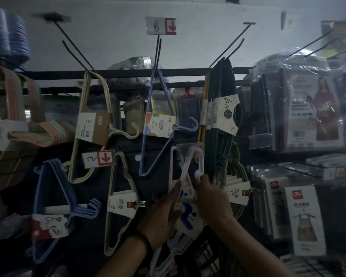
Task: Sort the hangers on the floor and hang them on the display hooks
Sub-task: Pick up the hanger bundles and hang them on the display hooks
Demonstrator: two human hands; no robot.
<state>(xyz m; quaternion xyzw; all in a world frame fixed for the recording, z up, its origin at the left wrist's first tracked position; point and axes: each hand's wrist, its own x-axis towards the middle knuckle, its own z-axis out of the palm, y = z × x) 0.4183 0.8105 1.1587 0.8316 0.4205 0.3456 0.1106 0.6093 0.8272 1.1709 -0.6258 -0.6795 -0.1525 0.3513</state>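
A bundle of pale pink and white hangers (185, 162) with a card label is held up against the display wall, low in the middle. My left hand (164, 214) grips the bundle by its lower part near the label. My right hand (212, 196) pinches the bundle's upper corner by a white ring. The bundle's top reaches a clear tag holder (190, 149) on a hook. Around it hang a purple hanger pack (158, 124), a cream hanger pack (92, 126) and a dark green hanger pack (221, 108).
Long black display hooks (231, 47) jut out from the rail (128, 73). A price tag marked 8 (160, 25) sits on the centre hook. Blue hangers (54, 198) and a beige pack (122, 204) hang lower left. Bagged aprons (306, 108) fill the right side.
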